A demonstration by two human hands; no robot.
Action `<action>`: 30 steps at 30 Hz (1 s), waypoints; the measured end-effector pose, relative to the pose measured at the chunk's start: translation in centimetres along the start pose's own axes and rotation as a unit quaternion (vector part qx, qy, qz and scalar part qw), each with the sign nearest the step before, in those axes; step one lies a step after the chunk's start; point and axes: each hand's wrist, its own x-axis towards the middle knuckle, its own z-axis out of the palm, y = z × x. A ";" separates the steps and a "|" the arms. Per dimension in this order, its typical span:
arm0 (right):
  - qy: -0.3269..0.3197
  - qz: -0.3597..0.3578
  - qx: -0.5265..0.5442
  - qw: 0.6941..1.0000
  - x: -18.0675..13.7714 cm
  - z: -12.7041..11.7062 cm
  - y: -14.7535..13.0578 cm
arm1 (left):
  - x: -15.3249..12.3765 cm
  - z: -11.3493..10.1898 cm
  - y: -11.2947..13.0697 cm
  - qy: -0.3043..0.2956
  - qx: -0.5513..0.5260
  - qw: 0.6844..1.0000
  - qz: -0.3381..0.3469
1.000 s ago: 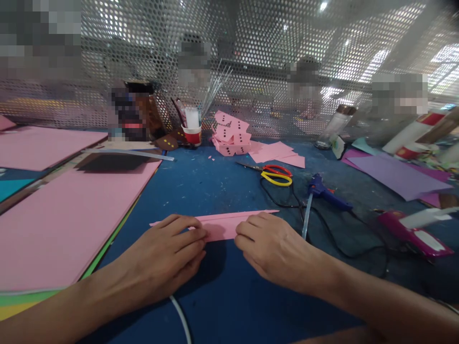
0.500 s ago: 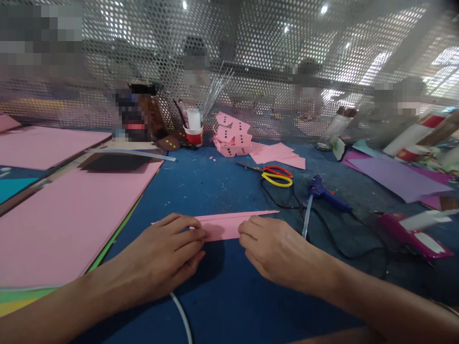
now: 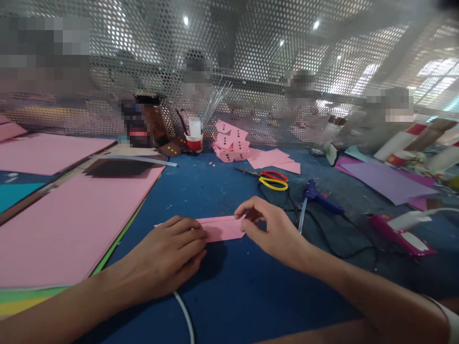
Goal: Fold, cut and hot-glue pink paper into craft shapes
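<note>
A folded pink paper strip (image 3: 220, 228) lies on the blue table (image 3: 215, 296) in front of me. My left hand (image 3: 168, 258) rests on the strip's left part, fingers stretched flat and pressing it down. My right hand (image 3: 276, 231) is raised a little at the strip's right end, with thumb and forefinger pinched together on that end and the other fingers curled. The right end of the strip is hidden behind those fingers.
Large pink sheets (image 3: 68, 224) lie at the left. Red-and-yellow scissors (image 3: 272, 180), a blue glue gun (image 3: 317, 198) with a black cord and a pink glue gun (image 3: 401, 231) lie right of my hands. Pink dotted cut-outs (image 3: 231, 143), a cup (image 3: 194, 138) and purple paper (image 3: 387, 179) sit before a perforated metal screen (image 3: 251, 71).
My right hand has lifted off the table and moved slightly up, now pinching the strip's right end, which no longer shows stretched out to the right. My left hand has stayed put.
</note>
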 end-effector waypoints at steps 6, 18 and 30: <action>-0.024 0.104 0.154 0.982 0.7 -0.4 -0.4 | 0.1 -0.1 -0.4 0.034 0.004 0.999 -0.037; -0.012 0.106 0.161 0.981 2.0 -1.0 0.9 | -0.4 1.0 -2.4 -0.010 0.020 0.983 -0.180; 0.065 0.001 -0.242 0.968 3.8 -4.8 3.5 | -0.6 1.8 -2.8 -0.019 0.026 0.976 -0.214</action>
